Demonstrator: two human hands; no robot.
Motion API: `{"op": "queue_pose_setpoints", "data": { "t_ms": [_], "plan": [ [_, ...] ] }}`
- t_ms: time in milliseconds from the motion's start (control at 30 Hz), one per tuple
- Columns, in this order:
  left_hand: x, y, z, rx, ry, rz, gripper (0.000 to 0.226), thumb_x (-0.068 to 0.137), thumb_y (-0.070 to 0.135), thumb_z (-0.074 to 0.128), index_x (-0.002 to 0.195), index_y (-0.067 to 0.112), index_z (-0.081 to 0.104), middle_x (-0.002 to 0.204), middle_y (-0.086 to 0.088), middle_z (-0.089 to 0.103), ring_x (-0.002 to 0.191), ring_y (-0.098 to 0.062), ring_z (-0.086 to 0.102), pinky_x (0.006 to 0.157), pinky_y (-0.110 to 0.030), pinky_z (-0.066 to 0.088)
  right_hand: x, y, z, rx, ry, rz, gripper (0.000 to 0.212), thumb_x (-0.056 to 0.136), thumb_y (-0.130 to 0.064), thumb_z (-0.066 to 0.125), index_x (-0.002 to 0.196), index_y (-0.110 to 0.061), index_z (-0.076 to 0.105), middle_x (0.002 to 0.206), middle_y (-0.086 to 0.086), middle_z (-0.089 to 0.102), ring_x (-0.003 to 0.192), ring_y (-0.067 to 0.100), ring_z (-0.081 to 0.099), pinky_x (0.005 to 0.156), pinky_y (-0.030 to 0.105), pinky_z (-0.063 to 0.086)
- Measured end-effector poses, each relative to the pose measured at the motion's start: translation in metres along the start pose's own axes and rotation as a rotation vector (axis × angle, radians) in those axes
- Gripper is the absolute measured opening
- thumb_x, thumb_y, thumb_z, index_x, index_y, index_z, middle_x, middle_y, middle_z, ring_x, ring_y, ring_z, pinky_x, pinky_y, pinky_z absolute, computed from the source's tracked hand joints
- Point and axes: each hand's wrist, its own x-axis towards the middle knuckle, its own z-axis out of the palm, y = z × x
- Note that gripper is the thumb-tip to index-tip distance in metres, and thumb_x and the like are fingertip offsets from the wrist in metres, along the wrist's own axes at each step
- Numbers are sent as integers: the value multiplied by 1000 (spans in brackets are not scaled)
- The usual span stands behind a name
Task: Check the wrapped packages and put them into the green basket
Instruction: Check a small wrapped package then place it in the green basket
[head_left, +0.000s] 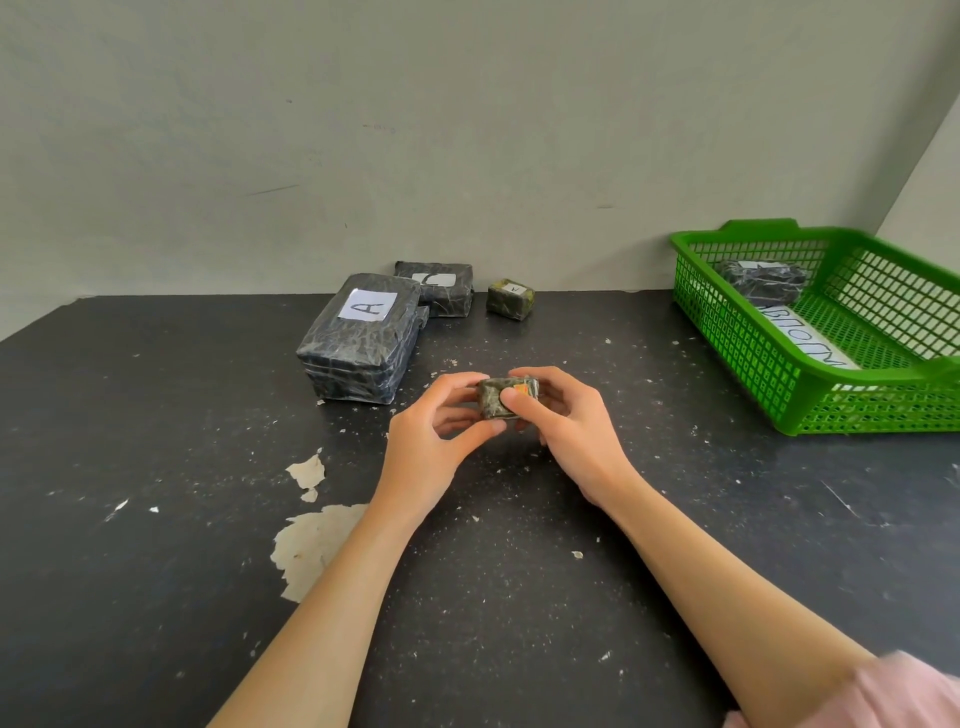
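Small package (494, 404) pinched between left hand (432, 446) and right hand (566, 431), fingers of both curled round it, above bench (156, 415), well left of basket (743, 338).

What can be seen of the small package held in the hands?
The small package is a squat block, dark olive-grey, wrapped in crinkled clear film, with an orange patch on its upper face. It sits between both hands over the middle of the black table. The left hand grips its left end, and the right hand grips its right end with the thumb on the near face. Its far side is hidden.
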Motion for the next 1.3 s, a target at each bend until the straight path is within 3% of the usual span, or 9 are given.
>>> {"op": "queue_pose_setpoints", "data": {
  "t_ms": [267,533,633,833,933,1033,1100,1167,1300],
  "plan": [
    [-1,1,-1,-31,13,-14,46,75,12,76,118,20,59,107,2,68,92,-6,67,81,-18,53,0,0,-3,19,-52,-30,27,91,-15,58,118,-10,61,101,2,67,67,-10,58,53,8,43],
    [0,0,-1,-43,18,-19,45,75,13,76,116,23,59,105,5,68,90,-4,67,80,-16,52,1,2,-3,4,-33,4,22,96,-16,47,110,-16,64,92,2,69,72,11,61,52,17,42],
    [-1,1,0,-30,23,-26,44,76,16,75,116,23,59,104,8,67,89,-1,66,77,-13,51,1,1,-3,-6,-37,13,20,97,-20,47,105,-16,65,86,-1,68,69,11,61,51,20,42],
    [2,2,1,-114,97,-120,20,85,26,65,105,21,65,95,6,70,89,-6,67,76,-14,51,2,2,-1,-1,-97,51,27,95,-39,48,86,-17,62,67,-1,64,55,15,55,50,18,39],
    [1,2,1,-119,38,-102,41,84,25,68,123,30,55,94,3,70,86,-8,68,81,-17,52,3,2,0,2,-67,87,33,95,-41,45,81,-16,60,60,2,63,49,16,54,47,18,38],
    [-1,3,1,-89,-30,-64,55,77,19,75,125,34,53,100,1,69,83,-8,67,77,-16,52,5,3,-1,21,-25,110,38,96,-43,43,89,-13,64,68,8,65,57,22,58,48,24,41],
    [0,3,1,-89,-24,-54,53,76,16,76,122,34,55,101,-1,69,83,-7,67,76,-15,51,4,4,0,13,-4,94,32,95,-41,47,102,-15,64,85,9,68,70,26,62,52,27,45],
    [0,2,1,-82,-33,-43,54,74,14,77,120,32,56,99,-1,69,83,-6,67,78,-16,51,2,4,1,26,8,75,28,91,-37,55,112,-19,60,98,3,66,75,16,62,53,25,47],
    [-2,2,2,-45,-65,-8,55,72,14,79,120,32,58,96,4,68,84,-5,67,80,-17,52,1,5,3,16,39,54,31,84,-36,66,109,-19,60,99,2,66,84,13,63,52,17,44]
  ]
}}
